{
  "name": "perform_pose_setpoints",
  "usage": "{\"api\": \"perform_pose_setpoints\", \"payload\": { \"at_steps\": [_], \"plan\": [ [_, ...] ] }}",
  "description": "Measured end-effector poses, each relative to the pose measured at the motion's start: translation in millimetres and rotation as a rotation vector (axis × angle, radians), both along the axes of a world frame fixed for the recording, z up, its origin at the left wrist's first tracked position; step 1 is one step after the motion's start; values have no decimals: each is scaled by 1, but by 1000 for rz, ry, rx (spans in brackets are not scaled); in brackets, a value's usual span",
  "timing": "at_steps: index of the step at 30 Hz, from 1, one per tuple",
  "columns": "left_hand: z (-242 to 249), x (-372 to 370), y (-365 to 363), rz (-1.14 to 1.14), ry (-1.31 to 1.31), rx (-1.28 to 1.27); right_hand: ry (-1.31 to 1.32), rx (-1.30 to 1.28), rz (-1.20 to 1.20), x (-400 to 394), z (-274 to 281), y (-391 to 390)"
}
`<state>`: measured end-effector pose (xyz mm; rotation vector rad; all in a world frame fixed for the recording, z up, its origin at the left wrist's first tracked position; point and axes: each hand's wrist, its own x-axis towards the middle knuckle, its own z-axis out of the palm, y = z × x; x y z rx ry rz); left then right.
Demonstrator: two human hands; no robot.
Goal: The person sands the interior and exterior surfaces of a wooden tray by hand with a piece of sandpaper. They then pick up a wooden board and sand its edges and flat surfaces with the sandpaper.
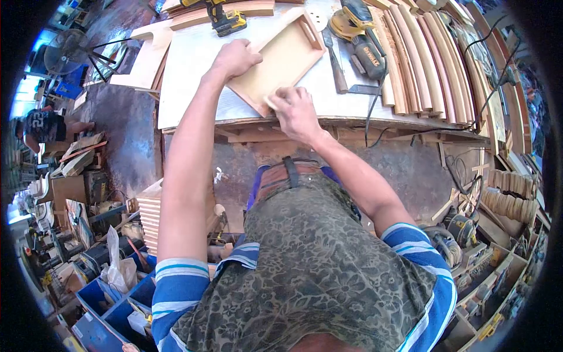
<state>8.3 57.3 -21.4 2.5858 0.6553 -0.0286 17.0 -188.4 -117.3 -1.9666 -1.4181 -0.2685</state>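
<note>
Wooden tray: I see it (282, 61) lying slantwise on the white worktop, floor upward, its near corner close to the front edge.
Left hand: from my end, the left hand (236, 59) is gripping the tray's left wall, fingers curled over the rim.
Right hand: I have the right hand (296, 113) at the near corner, pinching a small pale piece (270, 102) between thumb and fingers; too little of that piece shows for me to name its material.
Worktop: its pale surface (186, 67) reaches out on both sides of the tray.
Beyond the left hand: I make out a yellow and black drill (230, 22) near the tray's far left side.
Right of the tray: a long, narrow hand tool (338, 77) comes first, then a yellow and black sander (368, 56), with a metal square (365, 90) just below it.
Far right: I count many wooden strips (428, 67) laid side by side.
Below my view: a dark patterned apron (322, 252) covers the wearer's front.
Left background: I can see a fan (63, 51) and another person (44, 126), well apart from the worktop.
</note>
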Motion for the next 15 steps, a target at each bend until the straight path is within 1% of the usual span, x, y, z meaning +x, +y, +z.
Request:
{"api": "perform_pose_setpoints", "payload": {
  "at_steps": [1, 3, 4, 6, 7, 9, 11, 13, 15],
  "plan": [
    [-1, -2, 1, 39, 32, -27, -1, -7, 0, 0, 5, 0],
    [-1, -6, 6, 82, 64, -59, 721, 142, -153, -3, 12, 0],
    [-3, -8, 8, 70, 64, -91, 723, 133, -157, -5, 11, -2],
    [-5, -9, 6, 51, 60, -128, 987, -95, -345, -7, 10, -4],
    [-7, -9, 3, 35, 19, -116, 1019, -185, -373, -5, 5, -3],
    [-9, -6, 1, 23, -22, -107, 1059, -183, -368, -7, -3, 4],
    [-11, -3, -4, -39, -63, -41, 1107, -183, -369, -17, -9, 9],
    [-9, -2, -5, -38, -42, -40, 1035, -84, -458, -28, -8, 15],
    [-6, 1, -6, -33, -30, -48, 1015, -78, -505, -34, -4, 17]
  ]
}}
